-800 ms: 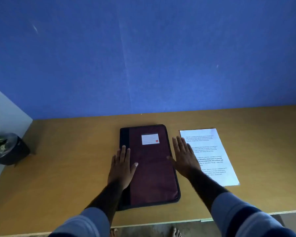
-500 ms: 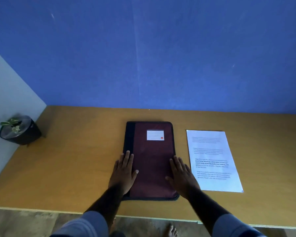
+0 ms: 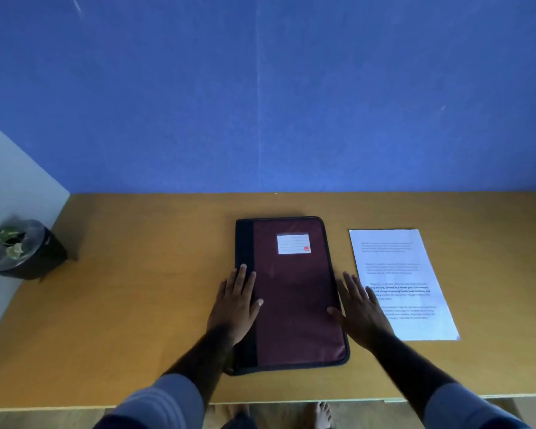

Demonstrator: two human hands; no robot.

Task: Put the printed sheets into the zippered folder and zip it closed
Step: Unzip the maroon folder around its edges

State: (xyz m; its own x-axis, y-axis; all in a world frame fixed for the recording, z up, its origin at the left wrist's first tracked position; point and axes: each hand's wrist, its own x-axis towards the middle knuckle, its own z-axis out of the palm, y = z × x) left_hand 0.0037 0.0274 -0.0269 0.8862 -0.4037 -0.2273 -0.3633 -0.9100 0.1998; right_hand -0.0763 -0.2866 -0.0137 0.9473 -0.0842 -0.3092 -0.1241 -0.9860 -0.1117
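Two flat hands [image 3: 234, 305] flanking closed maroon zippered folder [image 3: 294, 292], black spine

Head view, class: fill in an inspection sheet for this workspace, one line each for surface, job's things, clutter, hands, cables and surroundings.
Surface: wooden table, bare apart from the items below.
Job's things: maroon zippered folder lying flat and closed, white label near its top; printed sheets flat on the table to its right, not yet inside.
Clutter: small potted plant at the far left edge.
Hands: left hand flat on the folder's left edge, right hand open at its right edge, partly over the sheets; neither has a grip on anything.
Cables: nothing seen.
Surroundings: blue wall behind, pale panel on the left, bare feet below the table edge.
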